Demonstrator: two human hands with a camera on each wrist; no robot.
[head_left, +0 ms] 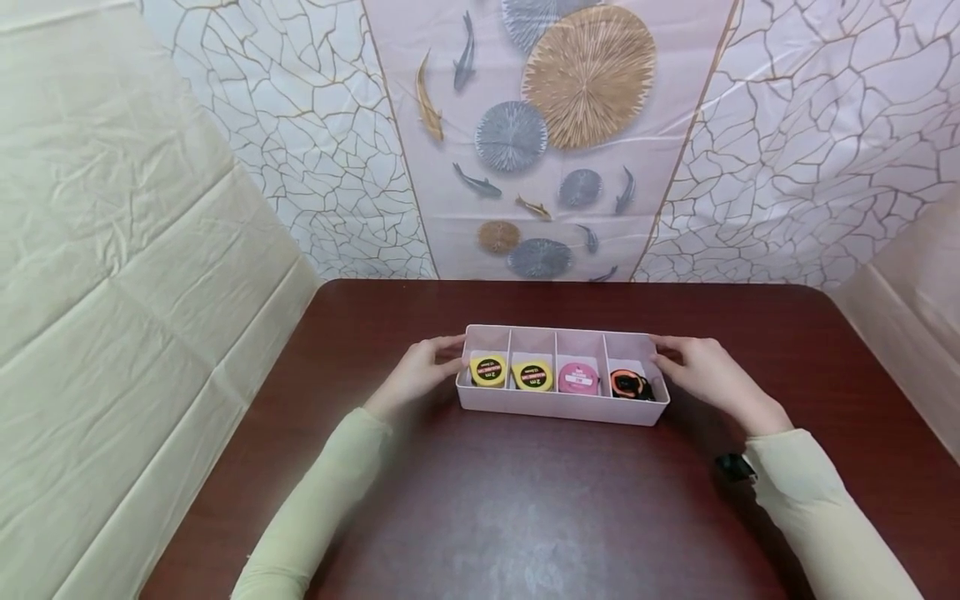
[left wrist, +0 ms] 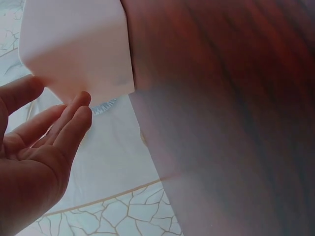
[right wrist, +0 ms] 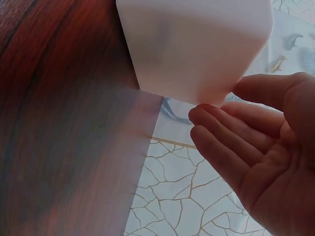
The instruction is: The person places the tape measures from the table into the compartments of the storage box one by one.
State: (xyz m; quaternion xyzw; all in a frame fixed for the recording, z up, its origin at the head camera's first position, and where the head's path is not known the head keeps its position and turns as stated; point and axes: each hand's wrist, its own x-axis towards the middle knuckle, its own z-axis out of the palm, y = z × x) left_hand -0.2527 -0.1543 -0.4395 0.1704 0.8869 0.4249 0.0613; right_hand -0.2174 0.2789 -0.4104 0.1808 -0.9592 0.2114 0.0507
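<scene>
A white four-compartment box stands on the table between my two hands. In its compartments, from the left, lie a yellow tape measure, a second yellow tape measure, a pink tape measure and a black-and-orange one. My left hand is at the box's left end; its thumb and fingertips touch there, the fingers fairly straight. At the opposite end, my right hand touches the box in the same way. Both wrist views show the plain end walls, with the tape measures hidden.
The dark red-brown table extends on all sides of the box. Behind it hangs a patterned cloth, and a cream cloth covers the left side. A small black object sits at my right wrist.
</scene>
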